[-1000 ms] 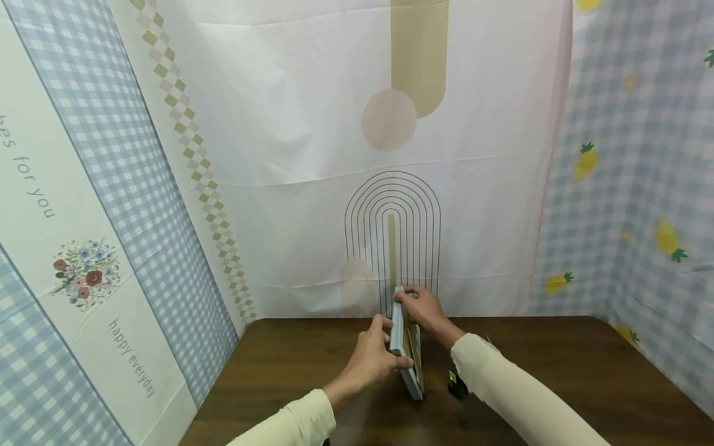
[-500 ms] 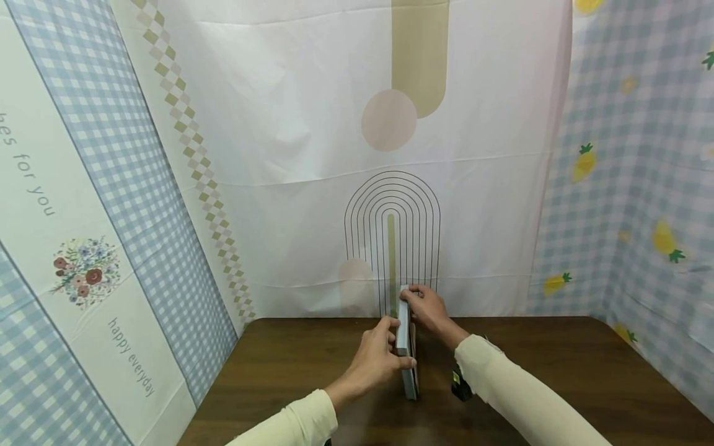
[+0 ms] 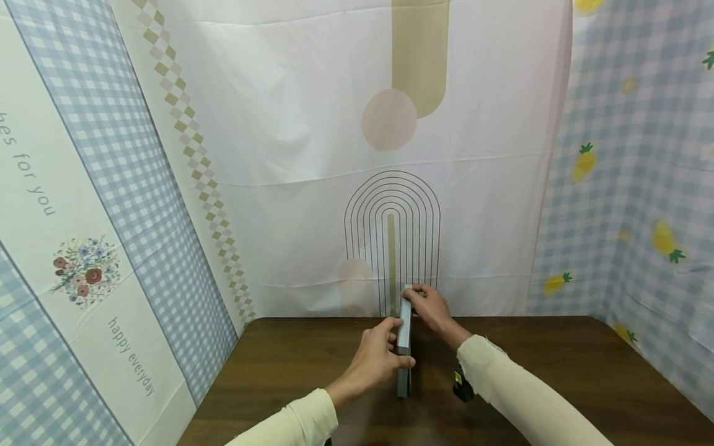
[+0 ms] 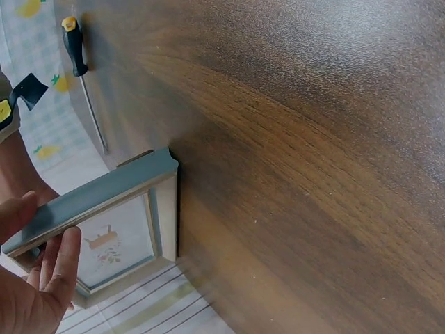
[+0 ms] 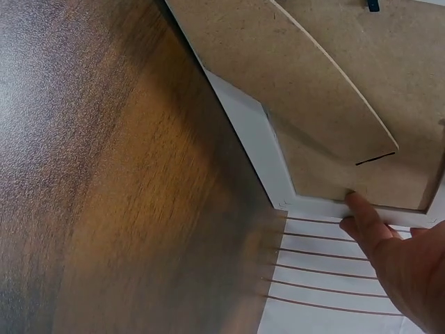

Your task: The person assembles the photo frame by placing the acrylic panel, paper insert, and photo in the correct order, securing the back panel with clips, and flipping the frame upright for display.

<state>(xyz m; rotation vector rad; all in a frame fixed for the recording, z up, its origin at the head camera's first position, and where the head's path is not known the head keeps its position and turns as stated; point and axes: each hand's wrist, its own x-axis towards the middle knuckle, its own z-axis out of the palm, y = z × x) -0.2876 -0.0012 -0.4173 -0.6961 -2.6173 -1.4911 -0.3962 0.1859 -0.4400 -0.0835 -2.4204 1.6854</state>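
A blue-grey picture frame (image 3: 404,334) stands upright on the table, nearly edge-on in the head view. My left hand (image 3: 370,350) grips its near side edge, thumb on one face and fingers on the other. At the far top corner, my right hand (image 3: 432,308) pinches the frame's edge. The left wrist view shows the front, with a small print (image 4: 104,240) behind the pane. In the right wrist view the brown backing board (image 5: 334,132) and its stand leg (image 5: 278,69) are visible. The stand leg is hidden in the head view.
A screwdriver (image 4: 75,49) with a black and yellow handle lies on the dark wooden table (image 3: 502,396), on the backing-board side of the frame. Patterned cloths (image 3: 312,155) hang behind the table and along both sides.
Both hands have turned the frame from a slanted pose, with its back showing, to nearly edge-on. The right hand has shifted slightly right; both hands keep their hold.
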